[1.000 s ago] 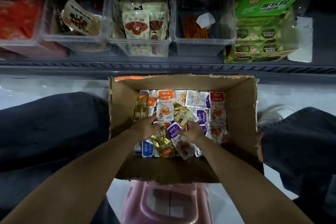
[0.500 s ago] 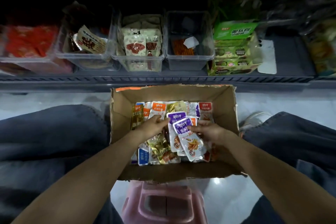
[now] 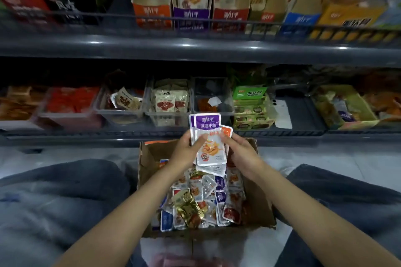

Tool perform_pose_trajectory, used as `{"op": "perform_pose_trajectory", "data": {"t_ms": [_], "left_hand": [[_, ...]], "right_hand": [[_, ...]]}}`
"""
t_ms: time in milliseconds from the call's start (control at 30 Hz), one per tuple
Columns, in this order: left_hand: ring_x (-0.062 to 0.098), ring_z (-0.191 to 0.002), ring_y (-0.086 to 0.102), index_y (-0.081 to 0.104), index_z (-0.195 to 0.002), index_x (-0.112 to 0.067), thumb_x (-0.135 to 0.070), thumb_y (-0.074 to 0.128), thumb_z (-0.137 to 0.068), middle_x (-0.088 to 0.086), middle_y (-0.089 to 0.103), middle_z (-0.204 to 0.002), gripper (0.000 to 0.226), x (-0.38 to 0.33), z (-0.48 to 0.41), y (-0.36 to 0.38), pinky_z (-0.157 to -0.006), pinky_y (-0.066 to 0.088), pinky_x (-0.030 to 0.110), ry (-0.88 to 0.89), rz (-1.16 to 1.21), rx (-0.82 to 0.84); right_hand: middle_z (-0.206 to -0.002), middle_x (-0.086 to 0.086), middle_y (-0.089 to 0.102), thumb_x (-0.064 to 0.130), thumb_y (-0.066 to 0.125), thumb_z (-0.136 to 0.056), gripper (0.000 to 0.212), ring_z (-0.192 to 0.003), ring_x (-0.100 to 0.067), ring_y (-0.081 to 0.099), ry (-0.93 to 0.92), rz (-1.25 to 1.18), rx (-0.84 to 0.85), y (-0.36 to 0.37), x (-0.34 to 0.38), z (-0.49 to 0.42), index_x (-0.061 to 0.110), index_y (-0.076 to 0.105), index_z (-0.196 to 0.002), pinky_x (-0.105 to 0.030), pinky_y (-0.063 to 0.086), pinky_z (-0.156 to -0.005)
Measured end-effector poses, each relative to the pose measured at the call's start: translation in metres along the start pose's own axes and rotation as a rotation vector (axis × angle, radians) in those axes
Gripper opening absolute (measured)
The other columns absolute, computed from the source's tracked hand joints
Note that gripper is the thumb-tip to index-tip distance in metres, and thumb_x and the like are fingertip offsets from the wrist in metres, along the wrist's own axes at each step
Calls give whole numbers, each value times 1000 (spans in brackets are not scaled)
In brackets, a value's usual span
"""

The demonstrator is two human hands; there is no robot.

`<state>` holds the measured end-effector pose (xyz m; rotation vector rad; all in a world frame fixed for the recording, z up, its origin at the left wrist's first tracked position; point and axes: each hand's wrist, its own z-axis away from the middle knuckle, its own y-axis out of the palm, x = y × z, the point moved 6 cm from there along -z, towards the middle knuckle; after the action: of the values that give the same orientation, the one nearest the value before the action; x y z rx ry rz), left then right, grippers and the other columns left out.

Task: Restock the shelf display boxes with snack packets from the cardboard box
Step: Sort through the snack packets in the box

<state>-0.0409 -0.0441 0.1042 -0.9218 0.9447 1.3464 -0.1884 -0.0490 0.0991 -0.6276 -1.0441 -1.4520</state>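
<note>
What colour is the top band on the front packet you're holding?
Purple, on the white snack packet; head view.

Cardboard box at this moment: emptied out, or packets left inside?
Not empty: the cardboard box holds a loose pile of snack packets, under the stack held by the left hand and right hand.

Purple-topped white packet [image 3: 208,138]; brown cardboard box [image 3: 149,158]; gold packet [image 3: 188,208].
</note>
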Motion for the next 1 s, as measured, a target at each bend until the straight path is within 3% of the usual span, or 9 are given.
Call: {"op": "perform_pose_trajectory", "data": {"t_ms": [67,167,233,300,467,633,733,867,1000], "left_hand": [[16,-88,67,57,-115,-16,-22,51,-96,5,68,-106,21,-25,4,-7,-80,55,31,45,26,-13],[16,-95,65,55,-113,-22,-25,46,-99,0,67,-105,17,-56,7,-27,-84,52,31,127,4,-83],[13,-92,64,54,-112,-22,-24,44,-100,-5,66,-99,16,-75,10,-39,-77,52,21,186,-21,-119],[4,-84,63,54,-114,-19,-22,44,-100,-6,65,-96,18,-90,15,-44,-66,51,11,232,-49,-119],[-3,-78,62,54,-110,-20,-20,43,-100,-8,65,-95,15,-110,26,-29,-59,49,8,247,-74,-35],[7,-95,64,54,-118,-27,-33,38,-101,-5,67,-109,24,-120,28,-28,-73,50,20,144,71,-28],[16,-104,65,58,-116,-25,-28,53,-95,-1,69,-112,22,-134,29,-27,-88,52,31,141,137,35],[14,-97,68,56,-113,-21,-6,76,-75,0,71,-106,45,-166,33,-24,-80,55,25,210,84,171],[14,-99,67,57,-113,-22,-7,76,-76,-1,70,-108,45,-195,33,-35,-83,55,27,264,38,170]], "right_hand": [[-101,-5,73,19,55,-94,19,-89,-17,69,-40,-32,-44,1,20,6,15,66,-108,-27,53,-75],[-106,-7,71,19,54,-94,18,-97,-19,67,-107,10,-142,-5,53,16,15,65,-109,-31,53,-84],[-107,-8,71,21,54,-95,18,-100,-21,67,-146,48,-177,-7,74,22,15,65,-108,-35,53,-87],[-105,-8,71,23,53,-95,19,-97,-22,68,-174,59,-182,-6,89,28,14,65,-108,-35,55,-84],[-101,-3,73,24,55,-95,19,-92,-15,70,-244,180,-156,17,112,36,17,65,-109,-28,57,-73],[-98,1,73,21,56,-94,17,-89,-13,71,-311,177,-137,32,137,41,17,64,-107,-22,56,-65],[-97,0,74,21,55,-94,15,-90,-14,71,-350,193,-144,39,153,43,18,64,-107,-25,57,-68],[-100,-5,73,23,54,-95,20,-92,-20,70,-313,127,-166,48,178,38,14,61,-111,-39,57,-83],[-104,-10,71,21,52,-97,22,-92,-22,70,-253,36,-47,60,202,36,10,58,-115,-33,57,-78]]}}
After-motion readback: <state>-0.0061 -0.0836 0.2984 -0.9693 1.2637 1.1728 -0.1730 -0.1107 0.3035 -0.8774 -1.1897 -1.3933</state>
